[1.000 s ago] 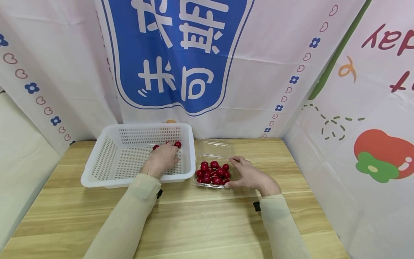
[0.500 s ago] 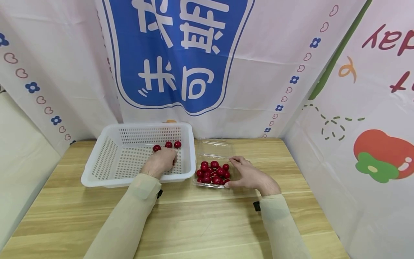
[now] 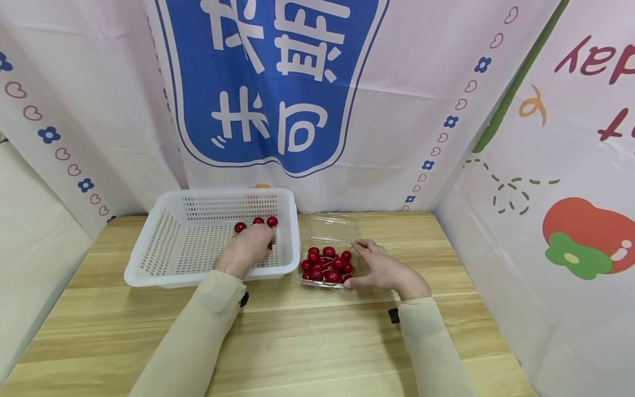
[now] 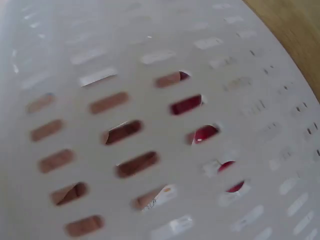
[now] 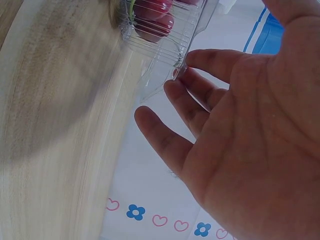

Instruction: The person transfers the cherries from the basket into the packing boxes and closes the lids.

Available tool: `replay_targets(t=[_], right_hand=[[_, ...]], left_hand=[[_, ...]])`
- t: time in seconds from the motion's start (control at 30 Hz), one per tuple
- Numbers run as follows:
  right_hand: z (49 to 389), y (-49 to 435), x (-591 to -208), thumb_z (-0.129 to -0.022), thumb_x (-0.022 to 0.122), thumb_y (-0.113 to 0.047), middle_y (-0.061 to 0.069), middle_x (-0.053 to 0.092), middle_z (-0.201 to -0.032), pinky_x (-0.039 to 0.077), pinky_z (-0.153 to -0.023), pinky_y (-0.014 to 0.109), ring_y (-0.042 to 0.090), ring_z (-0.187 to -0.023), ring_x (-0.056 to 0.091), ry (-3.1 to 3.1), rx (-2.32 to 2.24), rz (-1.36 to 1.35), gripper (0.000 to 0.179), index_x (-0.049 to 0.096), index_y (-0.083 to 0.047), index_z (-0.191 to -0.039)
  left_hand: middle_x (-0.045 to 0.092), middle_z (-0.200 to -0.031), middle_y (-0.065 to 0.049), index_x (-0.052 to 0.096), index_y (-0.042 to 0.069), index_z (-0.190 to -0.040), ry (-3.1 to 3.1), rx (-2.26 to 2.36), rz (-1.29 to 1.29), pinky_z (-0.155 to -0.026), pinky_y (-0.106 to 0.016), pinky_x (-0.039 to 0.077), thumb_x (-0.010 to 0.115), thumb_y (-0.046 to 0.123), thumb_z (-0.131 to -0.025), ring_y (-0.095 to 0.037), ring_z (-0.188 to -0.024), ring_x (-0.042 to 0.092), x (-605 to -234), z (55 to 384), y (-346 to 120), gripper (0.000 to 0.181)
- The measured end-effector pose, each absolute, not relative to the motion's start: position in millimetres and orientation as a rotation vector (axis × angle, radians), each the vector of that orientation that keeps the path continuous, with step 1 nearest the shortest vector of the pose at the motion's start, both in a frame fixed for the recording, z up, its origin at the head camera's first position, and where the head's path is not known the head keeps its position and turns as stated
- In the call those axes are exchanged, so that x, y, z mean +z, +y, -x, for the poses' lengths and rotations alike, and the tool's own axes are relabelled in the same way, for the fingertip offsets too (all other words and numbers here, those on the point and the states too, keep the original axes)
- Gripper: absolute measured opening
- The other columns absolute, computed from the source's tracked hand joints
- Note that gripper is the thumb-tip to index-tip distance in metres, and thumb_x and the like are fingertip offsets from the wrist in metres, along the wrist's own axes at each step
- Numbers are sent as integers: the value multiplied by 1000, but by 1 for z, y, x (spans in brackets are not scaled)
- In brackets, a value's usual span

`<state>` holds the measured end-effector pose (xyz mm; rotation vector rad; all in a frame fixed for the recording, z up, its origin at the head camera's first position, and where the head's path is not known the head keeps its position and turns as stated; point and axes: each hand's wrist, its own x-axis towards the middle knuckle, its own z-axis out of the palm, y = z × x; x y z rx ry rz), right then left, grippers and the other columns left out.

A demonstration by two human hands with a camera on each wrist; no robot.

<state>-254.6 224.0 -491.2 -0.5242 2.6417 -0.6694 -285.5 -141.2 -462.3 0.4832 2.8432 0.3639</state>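
Inside the white plastic basket, my left hand reaches down with its fingers curled on a cherry at the right part of the floor. Through the basket slots in the left wrist view, the fingers show beside a red cherry. Several cherries lie just beyond that hand. To the right stands a clear plastic clamshell box full of stemmed cherries. My right hand holds its right side between thumb and forefinger; the other fingers are spread apart.
The clamshell's clear lid is folded back, away from me. Basket and box stand side by side on a wooden table. A printed cloth hangs right behind the table, and another printed cloth hangs along the right side.
My left hand has drawn slightly back toward me and its fingers have curled down, uncovering the middle cherry. The right hand and the clamshell have stayed in place.
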Motion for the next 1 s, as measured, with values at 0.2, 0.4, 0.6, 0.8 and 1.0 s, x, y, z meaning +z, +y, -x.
replay_targets(t=[0.2,0.4,0.6,0.8,1.0], right_hand=[[255,225,-491,-97,95,-53,21,26,-194,35,-143,75,51,-180,26,2643,-680,523,121,27,-9,-187],[254,223,-491,-98,95,-54,20,26,-194,36,-143,76,52,-180,26,2641,-665,517,120,28,-9,-187],[254,223,-490,-98,95,-53,21,26,-195,36,-142,76,52,-180,26,2639,-672,512,120,27,-9,-187],[254,223,-490,-98,95,-53,20,25,-195,35,-143,76,52,-181,25,2636,-684,505,120,27,-9,-187],[254,223,-491,-98,95,-53,20,26,-194,35,-144,74,51,-180,26,2643,-678,521,120,27,-8,-186]], left_hand=[[84,-122,-17,82,-1,-127,2894,358,-556,-101,-48,70,76,-2,-106,-25,-103,75,-457,282,-138,22],[83,-124,-19,83,-2,-129,2975,368,-618,-108,-50,71,72,-2,-108,-33,-114,81,-452,276,-133,23],[82,-113,-16,84,-1,-122,3068,380,-694,-96,-48,73,75,-1,-108,-32,-104,81,-446,265,-129,16],[82,-111,-16,84,-1,-121,3149,463,-723,-93,-46,73,77,-1,-107,-31,-102,81,-443,255,-126,15],[83,-124,-21,82,-4,-128,3165,571,-746,-103,-52,73,76,-2,-108,-38,-113,83,-445,248,-119,21]])
